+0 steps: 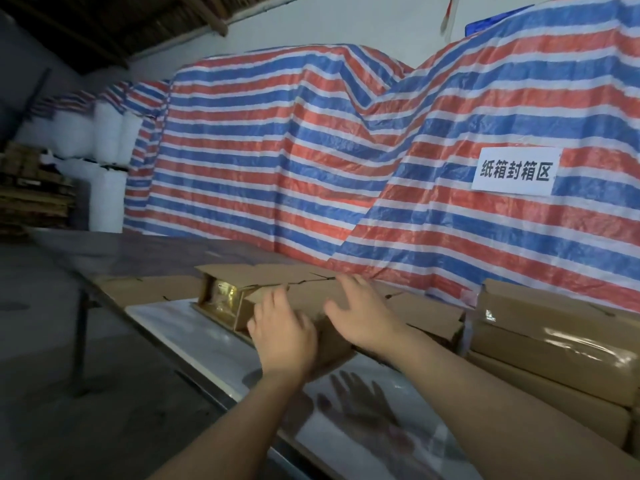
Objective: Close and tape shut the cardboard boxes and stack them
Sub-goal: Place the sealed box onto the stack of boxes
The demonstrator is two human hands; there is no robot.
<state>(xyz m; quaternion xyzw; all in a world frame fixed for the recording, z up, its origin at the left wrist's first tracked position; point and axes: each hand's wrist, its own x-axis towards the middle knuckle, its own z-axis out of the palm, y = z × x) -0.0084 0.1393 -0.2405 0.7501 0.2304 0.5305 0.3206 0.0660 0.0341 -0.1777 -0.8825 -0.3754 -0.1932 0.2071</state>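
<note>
Cardboard box [308, 299], end open, gold packet [221, 296] inside

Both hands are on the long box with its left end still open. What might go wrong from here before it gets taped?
1. The box has its left end flaps open, and the gold packet inside shows there; tilting could let it slide out.
2. The top flaps meet unevenly at a jagged seam, so tape may go on crooked.
3. The left hand and right hand lie flat, not gripping, and the table looks glossy; the box might skid.
</note>
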